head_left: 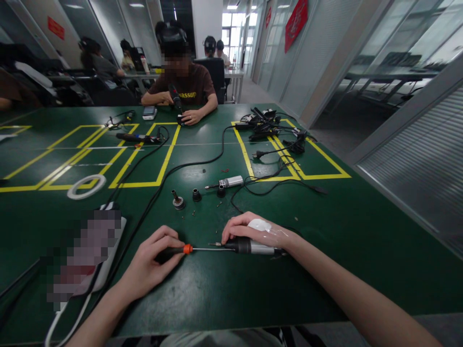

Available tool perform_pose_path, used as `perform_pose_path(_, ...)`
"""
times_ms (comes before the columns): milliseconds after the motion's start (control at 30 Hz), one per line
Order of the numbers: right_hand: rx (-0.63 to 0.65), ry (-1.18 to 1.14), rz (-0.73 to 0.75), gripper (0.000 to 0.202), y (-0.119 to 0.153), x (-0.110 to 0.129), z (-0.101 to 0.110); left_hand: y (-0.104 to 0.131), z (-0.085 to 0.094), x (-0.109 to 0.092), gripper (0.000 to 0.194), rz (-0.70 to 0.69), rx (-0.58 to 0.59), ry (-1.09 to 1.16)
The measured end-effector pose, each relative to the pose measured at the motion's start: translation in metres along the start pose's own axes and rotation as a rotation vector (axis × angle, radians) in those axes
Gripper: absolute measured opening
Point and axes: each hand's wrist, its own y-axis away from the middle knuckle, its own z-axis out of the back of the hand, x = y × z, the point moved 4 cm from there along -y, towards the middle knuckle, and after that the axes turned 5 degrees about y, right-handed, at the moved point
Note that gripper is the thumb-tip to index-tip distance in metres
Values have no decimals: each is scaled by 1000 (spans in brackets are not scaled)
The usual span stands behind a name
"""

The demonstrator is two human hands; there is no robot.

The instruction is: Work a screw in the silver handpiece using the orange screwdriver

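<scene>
The screwdriver lies near the middle of the table's near edge, its dark handle ending in a bright orange collar and its thin, straight metal shaft pointing right. The left hand grips that handle with bent fingers and thumb. The shaft's far end meets or overlaps the black section of a power tool, which has a silver body and a slim metal tip pointing left. The right hand, with a white patch on its back, bends over the tool's front; whether it grips or only rests there, I cannot tell. Farther from the near edge are a silver tool, two black cones and a stemmed metal piece. Tangled cables lie toward the far right corner.
</scene>
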Motion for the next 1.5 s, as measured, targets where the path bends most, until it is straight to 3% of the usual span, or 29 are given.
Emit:
perform_pose_path(333,-3,0,4,35,-1,2,0,-1,-1,4,19,-35,39,-30)
perform_pose_path(600,-13,-6,-1,36,0,2,-1,-2,-7,7,25,30,103,-43)
perform_pose_path(867,-19,-5,5,36,-1,0,-1,2,-8,6,11,10,86,-99)
perform_pose_path(1133,-23,0,-2,39,1,0,0,0,-9,3,19,-99,80,-113)
perform_pose_path(1500,-19,-25,15,39,2,1,1,1,-13,5,28,-86,114,-152)
